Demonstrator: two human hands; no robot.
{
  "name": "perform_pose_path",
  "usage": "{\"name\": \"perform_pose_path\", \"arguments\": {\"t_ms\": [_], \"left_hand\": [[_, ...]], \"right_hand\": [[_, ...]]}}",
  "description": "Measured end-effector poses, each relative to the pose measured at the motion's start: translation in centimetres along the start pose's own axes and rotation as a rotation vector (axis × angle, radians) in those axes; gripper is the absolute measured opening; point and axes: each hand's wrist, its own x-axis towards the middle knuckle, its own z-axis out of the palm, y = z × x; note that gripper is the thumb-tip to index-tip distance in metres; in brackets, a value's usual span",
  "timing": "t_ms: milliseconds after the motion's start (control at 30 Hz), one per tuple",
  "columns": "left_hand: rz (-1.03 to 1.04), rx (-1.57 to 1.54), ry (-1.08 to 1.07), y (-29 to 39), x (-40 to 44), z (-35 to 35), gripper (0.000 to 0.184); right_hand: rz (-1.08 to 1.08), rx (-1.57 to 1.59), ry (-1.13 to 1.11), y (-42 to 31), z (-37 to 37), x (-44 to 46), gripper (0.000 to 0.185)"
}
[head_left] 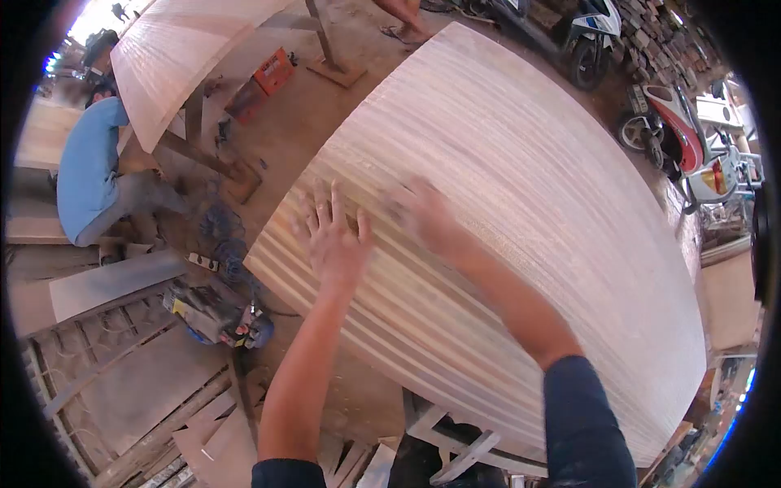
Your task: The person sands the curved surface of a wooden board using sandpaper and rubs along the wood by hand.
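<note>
A large wooden panel (521, 163) with a striped grain stretches out in front of me. Pale dust coats most of its far and right part, while the strip nearest me shows bare yellow-brown wood. On that strip my left hand (335, 244) lies flat with its fingers spread, holding nothing. To its right, my right hand (423, 213) is over the border between dusty and bare wood. Motion smears its fingers, so whether it holds anything does not show.
A person in a blue shirt (91, 167) crouches at the left beside another raised panel (183, 57). A dusty machine (215, 313) and a red box (272, 71) are on the left. Motorbikes (679, 122) stand beyond the right edge, near stacked wood (663, 41).
</note>
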Motion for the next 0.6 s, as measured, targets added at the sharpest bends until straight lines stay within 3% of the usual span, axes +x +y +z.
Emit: {"name": "perform_pose_path", "arguments": {"t_ms": [33,133,233,300,367,433,500,567,600], "left_hand": [[-0.005,-0.003,0.001,0.0,0.0,0.1,0.063],[0.001,0.011,0.001,0.3,0.1,0.2,0.063],[0.009,0.034,0.008,0.2,-0.3,-0.2,0.064],[0.015,0.025,0.026,0.5,-0.4,0.0,0.064],[0.021,0.000,0.065,0.4,-0.7,0.3,0.065],[0.035,0.025,0.063,0.1,-1.0,0.6,0.063],[0.066,0.040,0.068,0.1,-1.2,1.0,0.062],[0.286,-0.106,0.038,-0.5,-0.6,0.7,0.059],[0.291,-0.098,0.056,-0.4,-0.1,0.2,0.059]], "right_hand": [[0.044,0.025,0.110,-0.7,2.8,4.1,0.029],[0.066,-0.033,0.010,-0.9,6.8,12.8,0.023],[0.119,0.031,0.082,-2.5,5.1,11.7,0.023],[0.069,-0.122,-0.019,-1.6,2.0,5.7,0.023],[0.106,-0.088,0.096,-1.2,-1.6,-3.3,0.028],[0.279,-0.051,-0.066,0.0,-5.8,-12.3,0.047],[0.397,-0.037,-0.137,0.0,-10.8,-21.2,0.051],[0.428,-0.034,-0.080,-0.1,-15.0,-29.0,0.046],[0.433,-0.072,-0.056,0.2,-16.9,-32.8,0.043]]}}
